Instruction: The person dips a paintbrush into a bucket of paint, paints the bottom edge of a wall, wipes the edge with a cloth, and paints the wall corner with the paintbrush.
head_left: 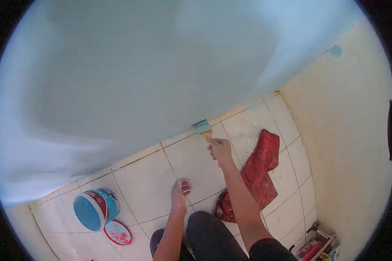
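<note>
My right hand grips the wooden handle of a flat paintbrush. Blue paint coats its bristles, which are at the bottom edge of the blue wall, just above the floor tiles. Held low over the tiles in front of my knees, my left hand has loosely bent fingers, slightly apart, with nothing seen in them. White smudges mark its fingers. To the left stands a paint bucket with blue paint inside. Its round red-rimmed lid lies on the floor beside it.
A crumpled red cloth lies on the tiled floor, partly behind my right forearm. A cream wall closes off the right side, with a blue paint patch on it. Tools, some red, are piled at the lower right.
</note>
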Available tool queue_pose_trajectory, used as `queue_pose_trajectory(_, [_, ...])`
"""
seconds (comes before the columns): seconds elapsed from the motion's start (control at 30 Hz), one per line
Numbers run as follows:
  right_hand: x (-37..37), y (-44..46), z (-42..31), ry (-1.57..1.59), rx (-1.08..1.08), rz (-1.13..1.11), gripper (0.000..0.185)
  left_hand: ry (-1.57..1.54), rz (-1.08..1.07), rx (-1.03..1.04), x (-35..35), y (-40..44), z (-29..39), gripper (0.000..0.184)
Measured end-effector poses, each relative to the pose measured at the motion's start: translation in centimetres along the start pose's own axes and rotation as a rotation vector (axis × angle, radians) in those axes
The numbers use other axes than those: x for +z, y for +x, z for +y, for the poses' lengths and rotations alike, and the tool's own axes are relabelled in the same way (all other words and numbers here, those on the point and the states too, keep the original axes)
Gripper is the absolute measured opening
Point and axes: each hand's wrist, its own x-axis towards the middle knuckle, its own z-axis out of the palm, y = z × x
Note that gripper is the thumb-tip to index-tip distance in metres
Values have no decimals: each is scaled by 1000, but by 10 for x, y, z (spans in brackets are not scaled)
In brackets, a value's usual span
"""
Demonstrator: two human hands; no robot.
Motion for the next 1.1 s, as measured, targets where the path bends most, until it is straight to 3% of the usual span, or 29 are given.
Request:
queue_pose_trajectory(0.07, [-11, -27, -7, 109, 53, 1, 23, 13, -3, 22, -5, 0, 0, 29])
queue_pose_trajectory(0.37, [-32, 7, -8, 45, 70, 68, 24, 35, 30, 11, -20, 8, 2, 29])
queue_pose_trajectory(0.57, [-40, 28, -6, 44, 91, -27, 25, 85, 3, 16, -5, 8, 11, 29])
queue_pose_trajectory(0.87, [-47, 6, 1, 56, -61, -20, 26, 93, -25, 25, -8, 11, 4, 33])
queue_pose_trajectory(1.1, [-63, -2, 8, 116, 33, -5, 25, 109, 5, -8, -11, 14, -3, 30])
